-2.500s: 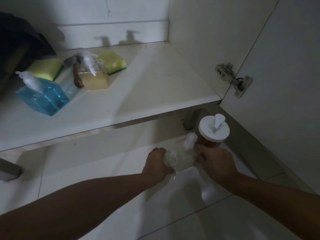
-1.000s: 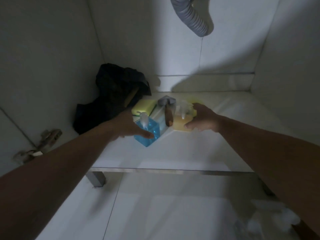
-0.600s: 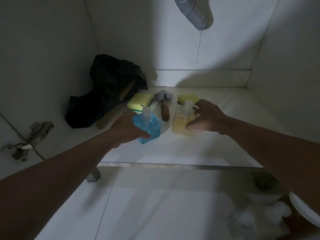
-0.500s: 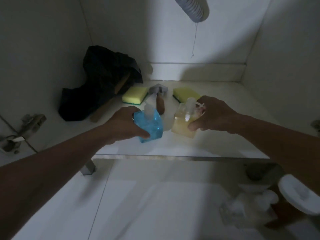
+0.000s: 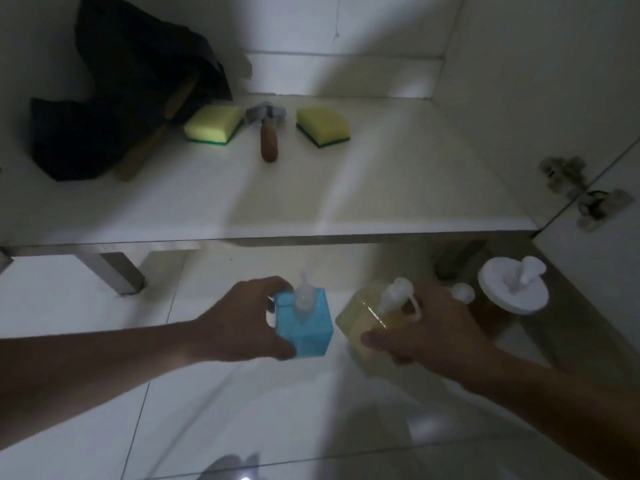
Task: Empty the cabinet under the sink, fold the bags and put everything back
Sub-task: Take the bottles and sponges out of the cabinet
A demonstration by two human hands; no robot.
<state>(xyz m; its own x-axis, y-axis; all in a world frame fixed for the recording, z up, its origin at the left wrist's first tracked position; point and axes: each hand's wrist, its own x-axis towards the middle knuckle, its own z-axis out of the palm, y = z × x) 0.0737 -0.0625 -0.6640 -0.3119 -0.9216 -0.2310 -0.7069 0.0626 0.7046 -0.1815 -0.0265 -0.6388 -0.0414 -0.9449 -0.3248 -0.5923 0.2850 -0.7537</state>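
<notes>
The left hand (image 5: 242, 323) held the blue soap bottle (image 5: 304, 323) tight. The right hand (image 5: 426, 334) held the yellow soap bottle (image 5: 360, 323) tight, both over the floor (image 5: 104, 427).

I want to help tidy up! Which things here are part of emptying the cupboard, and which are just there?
Part of the job:
left hand gripping the blue soap bottle
right hand gripping the yellow soap bottle
two sponges
brush
black bag
white-lidded jar

Just there:
door hinge
cabinet leg
</notes>
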